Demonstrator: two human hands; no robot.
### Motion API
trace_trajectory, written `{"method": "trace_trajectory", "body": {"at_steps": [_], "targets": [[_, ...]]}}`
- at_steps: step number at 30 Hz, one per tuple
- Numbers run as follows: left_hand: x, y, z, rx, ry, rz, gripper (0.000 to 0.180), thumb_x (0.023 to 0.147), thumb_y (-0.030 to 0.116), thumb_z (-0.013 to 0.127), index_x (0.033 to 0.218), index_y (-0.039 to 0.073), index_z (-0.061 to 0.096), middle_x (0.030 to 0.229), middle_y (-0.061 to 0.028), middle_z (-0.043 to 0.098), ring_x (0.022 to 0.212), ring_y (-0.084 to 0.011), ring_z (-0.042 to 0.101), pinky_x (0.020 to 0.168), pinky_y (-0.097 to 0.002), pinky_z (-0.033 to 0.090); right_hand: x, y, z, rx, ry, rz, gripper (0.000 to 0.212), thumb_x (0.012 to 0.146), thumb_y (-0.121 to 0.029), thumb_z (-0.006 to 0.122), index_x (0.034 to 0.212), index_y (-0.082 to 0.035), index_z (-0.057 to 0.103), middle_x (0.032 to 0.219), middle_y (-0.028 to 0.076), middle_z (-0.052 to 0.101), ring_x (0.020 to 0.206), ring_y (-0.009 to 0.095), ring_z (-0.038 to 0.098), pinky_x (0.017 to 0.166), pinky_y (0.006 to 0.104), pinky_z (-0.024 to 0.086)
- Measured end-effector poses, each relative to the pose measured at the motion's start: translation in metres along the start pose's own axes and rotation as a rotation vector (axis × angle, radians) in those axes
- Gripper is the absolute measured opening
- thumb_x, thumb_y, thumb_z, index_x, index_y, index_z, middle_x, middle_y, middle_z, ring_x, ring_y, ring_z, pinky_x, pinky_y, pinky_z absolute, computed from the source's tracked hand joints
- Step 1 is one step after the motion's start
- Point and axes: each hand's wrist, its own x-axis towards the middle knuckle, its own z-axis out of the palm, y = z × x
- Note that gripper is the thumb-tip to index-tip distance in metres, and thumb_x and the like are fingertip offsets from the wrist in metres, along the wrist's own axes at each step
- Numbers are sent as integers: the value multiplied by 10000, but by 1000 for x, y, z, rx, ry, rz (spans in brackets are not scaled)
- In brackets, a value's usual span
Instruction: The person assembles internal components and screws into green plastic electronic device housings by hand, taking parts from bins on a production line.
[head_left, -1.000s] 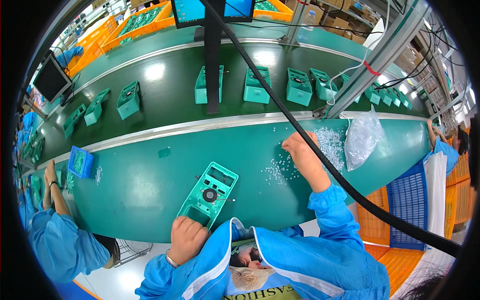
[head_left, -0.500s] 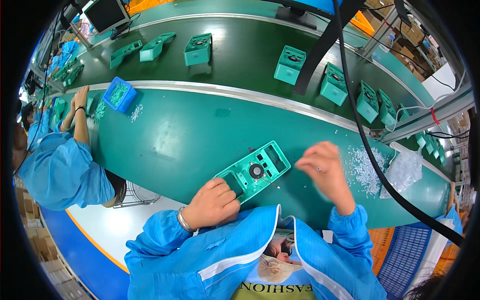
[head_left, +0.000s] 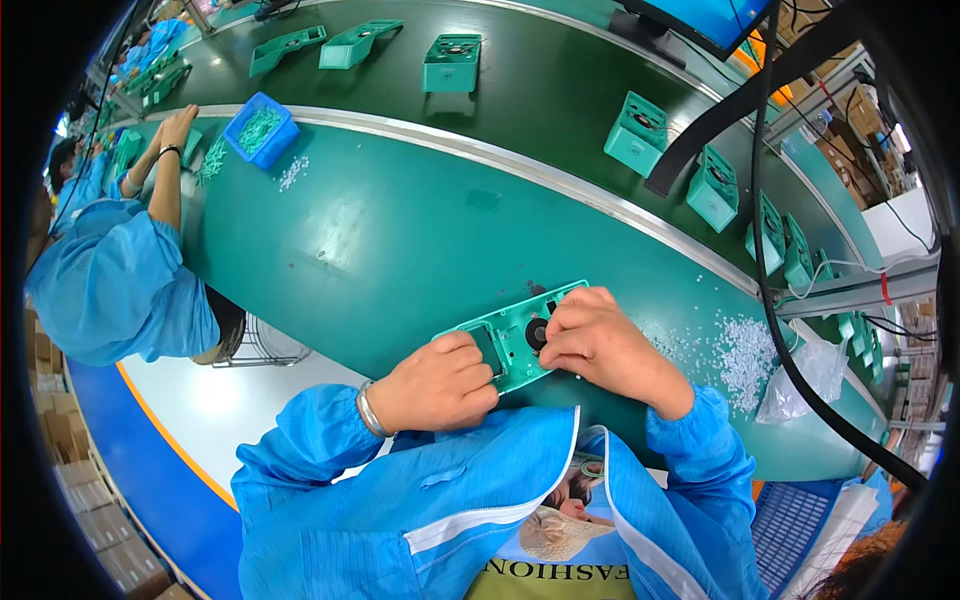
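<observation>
A green plastic housing [head_left: 516,374] lies on the bench in front of me, open side up, with a black round speaker [head_left: 537,333] set in it. My left hand [head_left: 438,385] is closed around the housing's left end, beside a rectangular opening. Over its right part, my right hand [head_left: 612,348] is bent in a pinch next to the speaker. Whatever those fingertips hold is hidden from view. To the right of that hand lies a loose heap of small whitish pieces [head_left: 745,362].
A clear plastic bag [head_left: 803,382] lies past the heap. A black cable [head_left: 790,370] hangs across the right side. Several green housings [head_left: 452,66] stand on the dark conveyor [head_left: 540,100] beyond a metal rail. At left, a co-worker [head_left: 120,285] works near a blue bin [head_left: 262,130] of green parts.
My right hand has moved left from beside the heap onto the housing; a small pale piece showed at its fingers before. The left hand still holds the housing. The whole view has shifted.
</observation>
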Motion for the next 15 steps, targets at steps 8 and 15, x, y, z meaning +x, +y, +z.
{"method": "trace_trajectory", "body": {"at_steps": [8,15], "targets": [[3,0,0,8,12,-7,212,677,172,688,716,111,489,717,-43,465,716,-230,539,791,-385,491,13,-24,-6,-255,-6,-89,91,696,-125,759,783,-126,735,872,-24,617,977,227,576,995,415,413],[2,-1,-1,26,-4,21,208,695,191,690,726,119,497,738,-35,479,747,-225,543,823,-389,500,23,-19,-4,-315,-101,-91,56,717,-165,690,688,-125,719,789,-11,608,939,215,568,930,391,419]]}}
